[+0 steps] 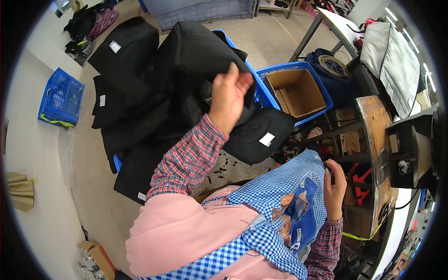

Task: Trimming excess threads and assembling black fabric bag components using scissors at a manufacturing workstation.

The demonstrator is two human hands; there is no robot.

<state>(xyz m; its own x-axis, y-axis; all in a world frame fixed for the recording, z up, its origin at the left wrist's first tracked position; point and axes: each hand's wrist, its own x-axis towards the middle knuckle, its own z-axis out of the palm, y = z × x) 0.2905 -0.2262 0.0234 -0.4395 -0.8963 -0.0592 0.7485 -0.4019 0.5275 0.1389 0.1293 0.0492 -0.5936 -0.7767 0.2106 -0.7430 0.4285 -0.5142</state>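
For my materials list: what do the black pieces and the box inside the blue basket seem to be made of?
Black pieces: probably matte fabric or foam; they bend softly. Box: likely dull cardboard; its walls are flat, plain brown.

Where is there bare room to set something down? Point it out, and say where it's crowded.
Bare floor shows between the grey bin and the blue crate with the carton, and between the white wall and the black pieces. The carton looks largely empty. Crowded: around the left hand, where the black pieces heap up.
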